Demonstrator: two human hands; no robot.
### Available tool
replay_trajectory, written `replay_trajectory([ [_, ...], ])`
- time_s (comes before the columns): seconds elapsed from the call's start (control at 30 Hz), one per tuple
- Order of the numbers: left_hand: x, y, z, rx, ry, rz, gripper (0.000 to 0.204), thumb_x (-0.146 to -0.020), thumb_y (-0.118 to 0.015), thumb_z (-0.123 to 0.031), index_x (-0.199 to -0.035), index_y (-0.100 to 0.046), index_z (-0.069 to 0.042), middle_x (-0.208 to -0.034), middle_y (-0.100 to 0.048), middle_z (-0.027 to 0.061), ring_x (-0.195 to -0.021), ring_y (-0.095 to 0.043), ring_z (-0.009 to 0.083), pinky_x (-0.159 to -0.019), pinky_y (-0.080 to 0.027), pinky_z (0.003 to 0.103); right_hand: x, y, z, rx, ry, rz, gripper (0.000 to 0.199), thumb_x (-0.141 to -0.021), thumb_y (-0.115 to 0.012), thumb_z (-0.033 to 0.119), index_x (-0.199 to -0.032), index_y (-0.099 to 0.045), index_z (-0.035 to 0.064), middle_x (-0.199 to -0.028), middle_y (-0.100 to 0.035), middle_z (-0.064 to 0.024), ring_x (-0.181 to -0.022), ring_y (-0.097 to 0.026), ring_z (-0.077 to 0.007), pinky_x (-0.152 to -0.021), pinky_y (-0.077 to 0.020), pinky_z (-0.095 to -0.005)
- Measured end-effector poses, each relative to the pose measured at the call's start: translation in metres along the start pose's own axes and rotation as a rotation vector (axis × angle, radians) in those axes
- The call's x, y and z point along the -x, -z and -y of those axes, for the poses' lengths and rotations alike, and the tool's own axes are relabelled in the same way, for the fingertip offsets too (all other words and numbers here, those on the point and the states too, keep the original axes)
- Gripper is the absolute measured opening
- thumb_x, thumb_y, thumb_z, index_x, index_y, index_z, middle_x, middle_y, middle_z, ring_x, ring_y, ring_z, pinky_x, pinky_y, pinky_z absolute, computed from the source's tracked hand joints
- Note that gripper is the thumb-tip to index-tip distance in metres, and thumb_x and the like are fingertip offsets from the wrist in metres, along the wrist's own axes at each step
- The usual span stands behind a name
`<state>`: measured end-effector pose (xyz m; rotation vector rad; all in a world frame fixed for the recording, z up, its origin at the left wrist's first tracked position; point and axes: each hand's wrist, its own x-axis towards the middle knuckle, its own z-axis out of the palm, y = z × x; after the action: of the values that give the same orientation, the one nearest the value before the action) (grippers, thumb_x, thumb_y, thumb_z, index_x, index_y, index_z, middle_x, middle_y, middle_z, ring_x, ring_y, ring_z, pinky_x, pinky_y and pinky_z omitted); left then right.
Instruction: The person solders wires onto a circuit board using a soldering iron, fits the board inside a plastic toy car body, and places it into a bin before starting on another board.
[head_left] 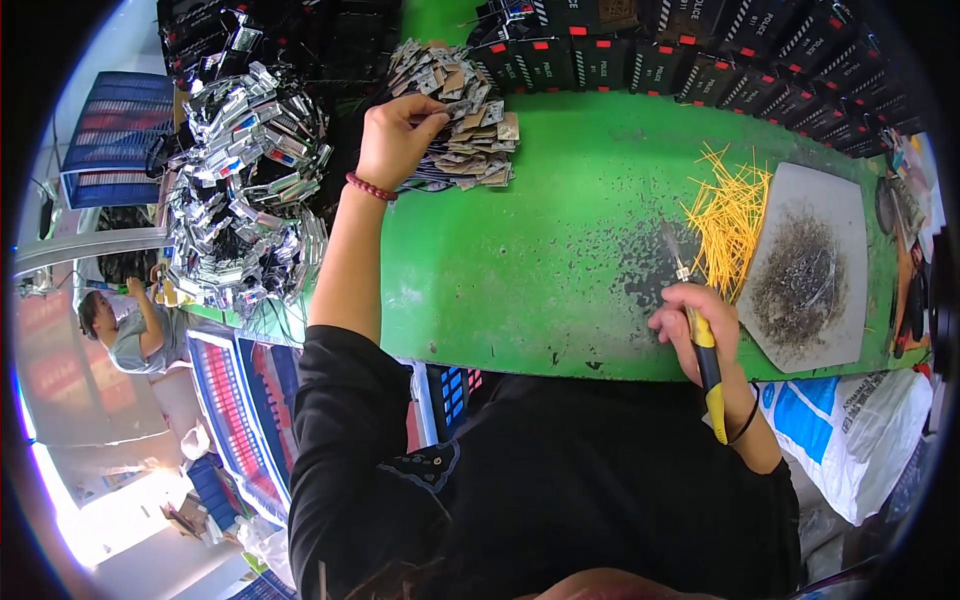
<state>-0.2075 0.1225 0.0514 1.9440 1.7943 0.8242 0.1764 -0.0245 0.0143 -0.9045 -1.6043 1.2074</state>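
My left hand (398, 140) reaches to the far side of the table, thumb and fingers pinched together at a pile of small flat grey and tan pieces with dark wires (485, 150). What lies between the fingertips is too small to make out. Closer to me on the right, my right hand (715, 320) is wrapped round a yellow and black soldering iron (708, 368). Its metal tip points away from me, over dark specks on the green tabletop. Beside the tip is a heap of thin yellow sticks or cut wires (735, 215).
A grey board (850, 215) covered with dark residue lies at the right. Rows of black panels (600, 65) line the far edge. Bundled silver parts (250, 170) stand left of my forearm. Another person (140, 330) sits farther left. A white bag (860, 430) is below the table's right edge.
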Motion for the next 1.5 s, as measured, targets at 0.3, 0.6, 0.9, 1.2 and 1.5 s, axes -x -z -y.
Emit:
replay_trajectory([
  [0.3, 0.005, 0.010, -0.013, -0.413, -0.371, -0.011, 0.012, -0.077, -0.071, -0.011, -0.087, -0.070, -0.006, -0.089, -0.070, 0.0085, -0.080, -0.067, 0.0273, -0.069, -0.054, 0.033, 0.008, -0.016, 0.000, 0.042, -0.004, 0.074, 0.023, -0.084, -0.064, 0.000, -0.107, -0.062, 0.0039, -0.075, -0.065, -0.0084, -0.060, -0.065, -0.0147, -0.054, -0.0492, -0.0255],
  [0.6, 0.036, -0.005, 0.006, -0.136, -0.378, -0.331, 0.013, -0.078, -0.068, 0.000, -0.090, -0.069, -0.003, -0.090, -0.069, 0.0130, -0.080, -0.067, 0.0289, -0.070, -0.054, 0.034, -0.102, -0.069, 0.016, 0.200, 0.362, 0.113, 0.027, -0.084, -0.064, -0.003, -0.108, -0.062, 0.0089, -0.074, -0.063, -0.0058, -0.062, -0.065, -0.0141, -0.052, -0.0492, -0.0253],
  [0.9, 0.043, -0.011, 0.007, -0.056, -0.326, -0.441, 0.011, -0.078, -0.069, -0.004, -0.089, -0.070, -0.004, -0.086, -0.070, 0.0125, -0.077, -0.068, 0.0282, -0.068, -0.055, 0.034, -0.236, -0.138, -0.012, 0.810, 0.729, 0.218, 0.028, -0.079, -0.061, 0.008, -0.106, -0.061, 0.0161, -0.066, -0.061, -0.0027, -0.061, -0.064, -0.0233, -0.052, -0.0492, -0.0336],
  [1.2, 0.044, -0.020, 0.011, 0.051, -0.217, -0.537, 0.010, -0.079, -0.069, -0.005, -0.088, -0.071, -0.002, -0.081, -0.069, 0.0149, -0.069, -0.068, 0.0280, -0.062, -0.054, 0.033, -0.242, -0.156, -0.019, 0.778, 0.869, 0.068, 0.021, -0.077, -0.061, 0.009, -0.096, -0.057, 0.0143, -0.056, -0.058, -0.0038, -0.054, -0.063, -0.0244, -0.047, -0.0484, -0.0350],
  [1.5, 0.038, -0.019, 0.012, 0.239, -0.066, -0.643, 0.011, -0.081, -0.069, -0.005, -0.091, -0.073, -0.001, -0.081, -0.070, 0.0162, -0.070, -0.070, 0.0228, -0.064, -0.055, 0.030, -0.239, -0.161, -0.014, 0.805, 0.778, 0.098, 0.030, -0.078, -0.061, 0.006, -0.106, -0.060, 0.0146, -0.063, -0.059, -0.0034, -0.056, -0.063, -0.0231, -0.050, -0.0503, -0.0339],
])
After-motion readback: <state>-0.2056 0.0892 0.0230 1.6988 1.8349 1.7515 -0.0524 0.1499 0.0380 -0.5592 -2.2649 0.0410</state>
